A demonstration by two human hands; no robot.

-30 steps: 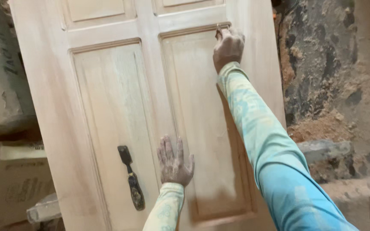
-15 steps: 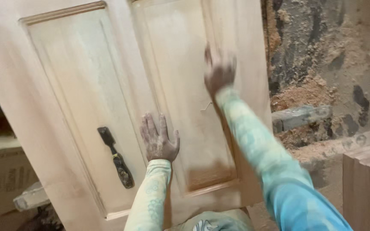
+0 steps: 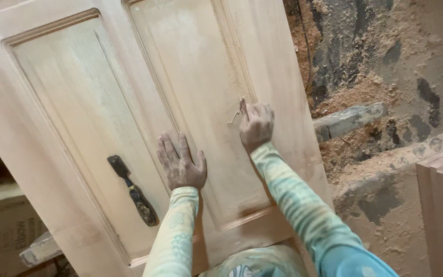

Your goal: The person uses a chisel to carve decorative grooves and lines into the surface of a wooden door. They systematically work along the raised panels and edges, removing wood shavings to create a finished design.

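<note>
Two dusty hands on a bare wooden door (image 3: 283,102), laid flat and running lengthways away from the body.

Left hand (image 3: 180,163) flat, fingers spread, palm down on the door's right panel, holding nothing. Right hand (image 3: 255,123) farther up the same panel at its right moulding, fingers curled shut around a small bent metal scraper (image 3: 236,116), tip poking out left of the knuckles, touching the wood. Dark-handled chisel (image 3: 133,191) on the door's left panel, lying lengthways, left of the flat hand, apart from both. Sawdust (image 3: 365,87) heaped right of the door.

Brown cardboard box (image 3: 3,231), dark print on side, lower left, beside door (image 3: 52,169).
</note>
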